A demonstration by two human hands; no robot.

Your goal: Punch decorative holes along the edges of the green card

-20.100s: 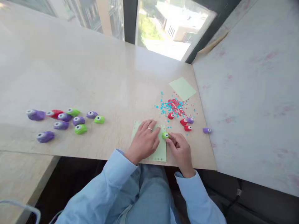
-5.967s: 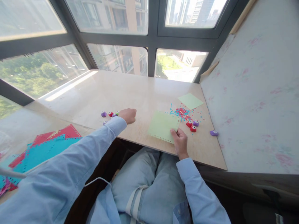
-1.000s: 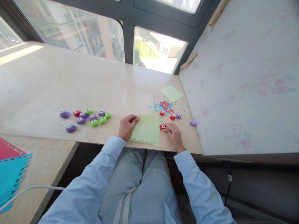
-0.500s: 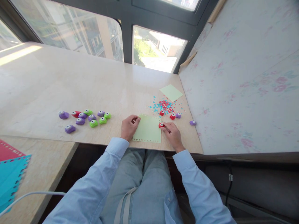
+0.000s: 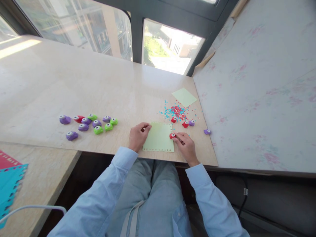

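At the table edge, left hand [image 5: 137, 136] pins green paper [image 5: 158, 142]; right hand [image 5: 185, 145] pinches red punch [image 5: 172, 135].

Bright daylight from the windows [image 5: 172, 49] at the top of the frame, overexposed there. Soft sheen across the counter [image 5: 74, 82], with a sunlit streak at upper left. Short, faint shadows under the hands. Wide-angle bending toward the edges; sharp centre, slight softness at the bottom corners.
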